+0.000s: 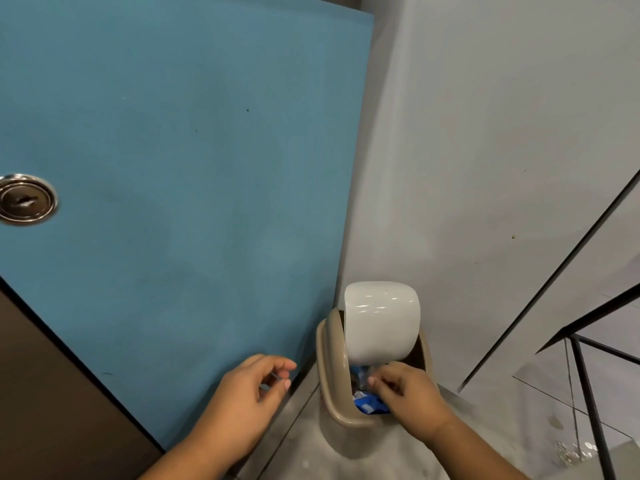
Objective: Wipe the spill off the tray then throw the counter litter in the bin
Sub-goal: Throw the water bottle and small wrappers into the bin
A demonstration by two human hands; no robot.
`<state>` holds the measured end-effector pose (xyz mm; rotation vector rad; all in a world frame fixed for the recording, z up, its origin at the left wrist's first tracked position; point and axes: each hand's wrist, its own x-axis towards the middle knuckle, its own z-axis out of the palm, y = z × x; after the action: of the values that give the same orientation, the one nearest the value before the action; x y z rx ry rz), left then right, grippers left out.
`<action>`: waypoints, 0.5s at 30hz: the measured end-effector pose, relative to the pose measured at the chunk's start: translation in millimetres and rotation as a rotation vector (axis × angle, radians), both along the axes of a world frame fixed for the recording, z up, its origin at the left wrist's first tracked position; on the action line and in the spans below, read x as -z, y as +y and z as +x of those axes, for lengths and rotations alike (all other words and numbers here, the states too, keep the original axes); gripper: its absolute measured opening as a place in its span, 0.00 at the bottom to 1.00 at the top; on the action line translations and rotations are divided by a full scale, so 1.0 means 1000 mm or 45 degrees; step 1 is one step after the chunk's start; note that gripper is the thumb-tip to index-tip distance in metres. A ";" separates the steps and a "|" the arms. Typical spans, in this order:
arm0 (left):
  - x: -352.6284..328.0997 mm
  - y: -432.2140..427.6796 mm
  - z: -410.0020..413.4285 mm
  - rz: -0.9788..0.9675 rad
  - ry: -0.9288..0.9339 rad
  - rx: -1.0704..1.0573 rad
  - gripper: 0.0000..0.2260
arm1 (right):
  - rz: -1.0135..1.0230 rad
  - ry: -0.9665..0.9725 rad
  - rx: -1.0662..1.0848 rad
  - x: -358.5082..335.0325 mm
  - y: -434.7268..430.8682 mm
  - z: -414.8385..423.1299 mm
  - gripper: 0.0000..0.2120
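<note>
A beige bin [334, 386] stands on the floor in the corner, its white swing lid [381, 320] tipped up and open. Inside the opening lie a blue wrapper [367, 406] and some crumpled clear plastic [362, 375]. My right hand [408, 396] hovers over the opening, palm down, fingers loosely curled just above the litter, with nothing plainly held in them. My left hand [249, 393] hangs to the left of the bin in front of the blue panel, fingers relaxed and slightly bent, holding nothing. The tray and counter are out of view.
A large blue cabinet door [180, 168] with a round metal lock [27, 199] fills the left side. A grey wall [485, 168] rises behind the bin. A black metal frame [588, 393] stands at the right. A brown panel [52, 410] sits at lower left.
</note>
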<state>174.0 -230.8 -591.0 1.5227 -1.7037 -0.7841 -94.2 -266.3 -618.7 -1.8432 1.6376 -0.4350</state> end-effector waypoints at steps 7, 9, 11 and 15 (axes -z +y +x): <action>0.000 0.002 -0.003 -0.008 -0.010 0.036 0.18 | 0.214 0.413 -0.300 0.010 0.007 -0.001 0.31; -0.001 0.002 -0.003 -0.016 -0.015 0.031 0.18 | 0.230 0.450 -0.274 0.014 0.007 -0.001 0.44; -0.001 0.002 -0.003 -0.020 -0.013 0.027 0.18 | 0.203 0.433 -0.258 0.013 0.007 0.000 0.37; 0.000 0.000 -0.003 0.002 -0.043 0.021 0.15 | 0.034 0.299 -0.117 0.005 0.005 -0.002 0.18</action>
<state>171.0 -230.4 -590.9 1.5329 -1.7428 -0.7722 -95.9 -261.1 -624.2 -2.0013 1.6917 -0.1613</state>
